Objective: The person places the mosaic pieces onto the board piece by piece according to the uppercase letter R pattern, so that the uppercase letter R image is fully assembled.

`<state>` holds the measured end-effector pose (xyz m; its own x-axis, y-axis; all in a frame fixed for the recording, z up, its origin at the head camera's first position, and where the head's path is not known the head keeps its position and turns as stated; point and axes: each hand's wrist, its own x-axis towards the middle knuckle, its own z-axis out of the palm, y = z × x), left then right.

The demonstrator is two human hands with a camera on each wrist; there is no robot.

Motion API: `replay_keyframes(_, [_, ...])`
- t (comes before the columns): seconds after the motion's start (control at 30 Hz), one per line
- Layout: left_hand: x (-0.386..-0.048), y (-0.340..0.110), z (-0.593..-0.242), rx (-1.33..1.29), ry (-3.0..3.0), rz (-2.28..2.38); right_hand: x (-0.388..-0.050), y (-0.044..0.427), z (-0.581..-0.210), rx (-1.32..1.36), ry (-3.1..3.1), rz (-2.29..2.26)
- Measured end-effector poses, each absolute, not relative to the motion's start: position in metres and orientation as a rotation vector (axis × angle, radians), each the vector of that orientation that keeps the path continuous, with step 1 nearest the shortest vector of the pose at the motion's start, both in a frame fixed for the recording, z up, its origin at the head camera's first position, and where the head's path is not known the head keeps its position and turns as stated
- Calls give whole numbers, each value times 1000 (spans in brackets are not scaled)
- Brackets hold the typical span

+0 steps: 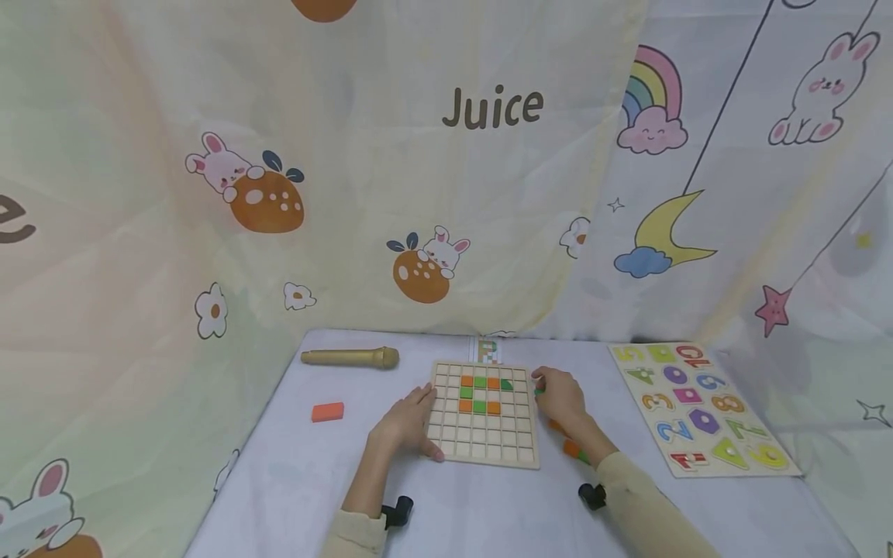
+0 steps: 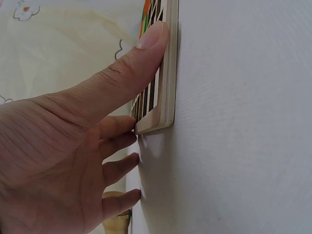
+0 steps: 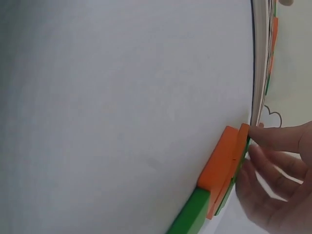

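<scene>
A square wooden grid board (image 1: 481,453) lies on the table, with orange and green tiles (image 1: 479,407) in some of its upper squares. At its left edge rests my left hand (image 1: 407,425). The thumb (image 2: 146,46) lies along the board's front edge, and the other fingers spread straight by its corner. Beside the right edge, my right hand (image 1: 561,399) bends its fingers close to several orange and green blocks (image 3: 219,161). Its thumb tip (image 3: 261,136) meets the end of these blocks; whether it pinches one is hidden.
On the left are a gold toy microphone (image 1: 349,357) and an orange block (image 1: 328,411). A small pattern card (image 1: 488,350) lies behind the board. A number and shape puzzle board (image 1: 705,411) lies at the right. Printed cloth (image 1: 363,178) hangs behind the table.
</scene>
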<state>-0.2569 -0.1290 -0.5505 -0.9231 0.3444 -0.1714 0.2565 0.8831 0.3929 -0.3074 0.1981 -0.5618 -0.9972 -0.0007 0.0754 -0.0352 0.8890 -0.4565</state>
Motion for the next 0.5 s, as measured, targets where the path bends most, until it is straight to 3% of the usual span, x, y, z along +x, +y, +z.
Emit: replay_keyframes(0.5, [-256,-128,-549,436,2814,538,-303,209,-560,10,-2925,746])
